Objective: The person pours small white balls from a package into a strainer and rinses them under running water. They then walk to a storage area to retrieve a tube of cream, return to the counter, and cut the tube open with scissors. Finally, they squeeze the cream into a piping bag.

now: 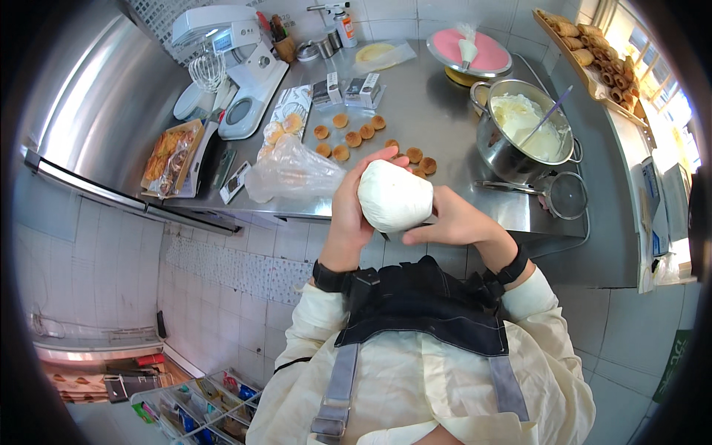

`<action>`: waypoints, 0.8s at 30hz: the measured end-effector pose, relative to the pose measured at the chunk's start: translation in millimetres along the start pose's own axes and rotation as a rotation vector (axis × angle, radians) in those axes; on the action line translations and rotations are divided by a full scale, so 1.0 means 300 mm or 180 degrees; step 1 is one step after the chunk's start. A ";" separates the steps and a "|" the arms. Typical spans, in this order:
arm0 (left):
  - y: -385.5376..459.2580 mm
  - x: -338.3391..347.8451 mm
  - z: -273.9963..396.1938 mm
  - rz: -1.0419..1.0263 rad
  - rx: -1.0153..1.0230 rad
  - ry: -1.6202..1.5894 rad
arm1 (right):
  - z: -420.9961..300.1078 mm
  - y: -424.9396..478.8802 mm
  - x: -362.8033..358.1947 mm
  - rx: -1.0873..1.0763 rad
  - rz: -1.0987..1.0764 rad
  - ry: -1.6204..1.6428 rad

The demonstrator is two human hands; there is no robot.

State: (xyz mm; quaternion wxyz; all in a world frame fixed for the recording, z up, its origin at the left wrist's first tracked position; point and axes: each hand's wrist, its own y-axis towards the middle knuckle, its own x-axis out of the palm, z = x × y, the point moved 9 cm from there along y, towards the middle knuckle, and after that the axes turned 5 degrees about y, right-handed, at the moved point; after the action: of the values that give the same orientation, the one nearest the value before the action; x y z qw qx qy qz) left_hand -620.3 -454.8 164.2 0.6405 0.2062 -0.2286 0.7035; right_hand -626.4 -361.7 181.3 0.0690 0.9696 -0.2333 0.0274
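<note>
A bulging clear piping bag full of white cream [394, 196] is held in both hands just in front of the steel counter's edge. Cupping its left side is my left hand [351, 207], with the fingers curled over the top. My right hand [457, 217] grips it from the right near the lower end. Loose clear plastic [297, 172] spreads leftward from my left hand; whether it is the bag's own tail cannot be told. Beyond my hands, several small round browned buns [353, 139] lie on the counter, partly hidden by my fingers.
A steel pot [503, 150] of cream with a spatula stands right, a sieve [566, 194] before it. Behind are a pink-topped turntable [439, 44] bearing another piping bag. Left are a stand mixer [253, 78] and a pastry box [192, 139]. A tray of rolled pastries [584, 69] sits upper right.
</note>
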 end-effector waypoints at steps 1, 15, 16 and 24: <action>-0.002 0.002 -0.001 -0.0036 0.0011 -0.0023 | 0.018 -0.021 -0.011 0.0042 0.0022 0.0421; 0.041 -0.021 -0.096 0.0437 0.0149 0.0163 | 0.051 -0.010 -0.088 0.0034 0.0380 -0.2226; 0.040 -0.005 -0.096 0.0397 0.0150 0.0234 | 0.073 -0.014 -0.091 0.0254 0.0245 -0.2285; 0.116 0.091 -0.147 -0.0245 0.0315 0.0810 | 0.106 -0.126 -0.170 -0.0602 0.0558 0.2425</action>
State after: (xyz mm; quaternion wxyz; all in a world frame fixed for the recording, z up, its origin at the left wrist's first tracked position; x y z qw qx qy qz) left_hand -657.4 -409.7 142.3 0.6799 0.1554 -0.1025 0.7092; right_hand -653.9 -310.2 140.9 0.2368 0.8558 -0.2744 0.3691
